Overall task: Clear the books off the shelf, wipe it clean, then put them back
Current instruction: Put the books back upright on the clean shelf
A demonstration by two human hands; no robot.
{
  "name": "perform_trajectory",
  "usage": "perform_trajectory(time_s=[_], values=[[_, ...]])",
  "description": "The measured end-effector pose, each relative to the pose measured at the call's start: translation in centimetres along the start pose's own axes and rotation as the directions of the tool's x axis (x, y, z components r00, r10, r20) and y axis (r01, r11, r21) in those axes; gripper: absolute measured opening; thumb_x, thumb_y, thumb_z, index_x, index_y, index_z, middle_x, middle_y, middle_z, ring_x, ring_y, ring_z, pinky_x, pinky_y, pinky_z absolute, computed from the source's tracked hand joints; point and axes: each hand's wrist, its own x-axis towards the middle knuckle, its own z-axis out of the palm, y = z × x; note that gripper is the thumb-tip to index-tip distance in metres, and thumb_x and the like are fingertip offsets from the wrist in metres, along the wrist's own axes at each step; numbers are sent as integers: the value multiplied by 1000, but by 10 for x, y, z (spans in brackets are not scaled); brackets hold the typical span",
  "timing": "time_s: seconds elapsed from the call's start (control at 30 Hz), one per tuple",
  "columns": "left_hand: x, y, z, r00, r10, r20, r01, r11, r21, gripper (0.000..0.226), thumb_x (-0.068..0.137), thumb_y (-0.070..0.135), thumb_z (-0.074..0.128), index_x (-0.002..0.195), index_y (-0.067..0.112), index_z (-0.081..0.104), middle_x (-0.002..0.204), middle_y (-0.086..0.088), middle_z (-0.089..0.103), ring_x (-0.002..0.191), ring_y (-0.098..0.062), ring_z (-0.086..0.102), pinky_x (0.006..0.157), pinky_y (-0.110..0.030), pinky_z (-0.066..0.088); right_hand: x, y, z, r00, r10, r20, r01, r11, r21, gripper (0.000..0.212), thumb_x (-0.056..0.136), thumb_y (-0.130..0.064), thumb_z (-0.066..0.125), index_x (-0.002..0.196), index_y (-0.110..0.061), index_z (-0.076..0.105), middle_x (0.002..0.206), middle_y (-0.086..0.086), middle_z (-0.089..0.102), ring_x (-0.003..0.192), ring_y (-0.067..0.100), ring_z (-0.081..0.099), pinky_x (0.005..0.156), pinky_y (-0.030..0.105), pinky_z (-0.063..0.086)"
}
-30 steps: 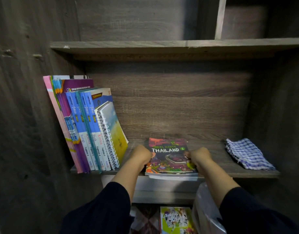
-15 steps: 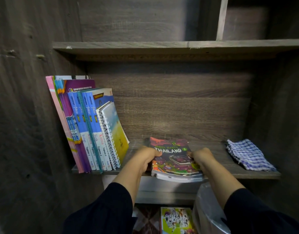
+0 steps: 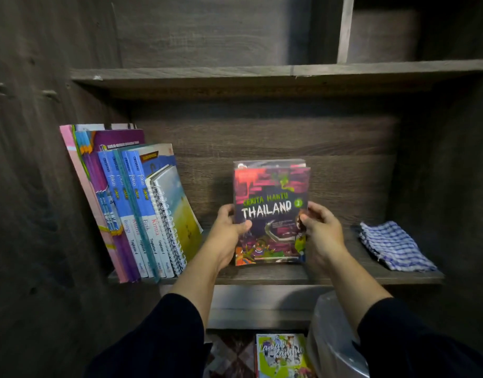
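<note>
A small stack of books with a dark "Thailand" cover (image 3: 270, 214) in front stands upright on the wooden shelf (image 3: 275, 276), its lower edge on the board. My left hand (image 3: 229, 230) grips its left edge with the thumb on the cover. My right hand (image 3: 319, 227) grips the right edge the same way. Several books and spiral notebooks (image 3: 133, 208) lean against the left wall of the shelf. A blue checked cloth (image 3: 393, 246) lies folded at the right end.
An upper shelf board (image 3: 262, 75) runs overhead, with a vertical divider (image 3: 344, 28) above it. Below the shelf lie a green-covered book (image 3: 282, 356) and a pale plastic-wrapped object (image 3: 335, 339). Dark wood walls close both sides.
The Thailand stack lay flat on the shelf with my hands at its sides. Both hands have tipped it up onto its lower edge, so the cover faces me.
</note>
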Motion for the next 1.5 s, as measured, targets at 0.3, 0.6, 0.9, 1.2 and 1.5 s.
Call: perform_trajectory(time_s=[0.3,0.6,0.9,1.2,1.5], values=[[-8,-13,8,997,-77,5,72,956,284,60,89,-5,54,133,28,30,116,2,59,110,-17,57,100,-43,47,-10,11,9,988,92,126,-26,891,-453,64,89,14,43,142,-19,29,126,10,55,109,20,51,93,36,43],[-17,3,2,997,-80,16,64,889,453,49,90,-2,56,128,20,34,115,2,56,101,-14,56,76,-25,48,-8,12,1,986,48,157,40,857,-514,57,92,13,38,141,-17,33,115,4,55,100,15,50,67,22,43],[-27,-2,14,972,114,-205,23,824,567,36,85,0,63,114,9,45,113,-6,63,91,-19,58,74,-33,53,-10,13,6,996,6,87,47,806,-590,55,90,4,53,140,-12,37,129,11,57,109,21,55,94,34,46],[-61,2,-18,813,315,-490,227,604,764,29,90,13,56,111,9,36,109,-14,62,97,-36,64,72,-41,51,-33,23,23,939,246,241,-10,719,-695,52,90,-1,57,139,-4,38,89,4,55,85,18,53,70,27,47],[-68,-3,-32,781,389,-488,265,500,824,31,94,16,50,119,6,35,112,-15,63,97,-31,66,71,-37,52,-44,41,37,856,377,354,6,678,-735,57,87,6,57,140,-4,38,94,2,57,82,16,57,73,24,50]])
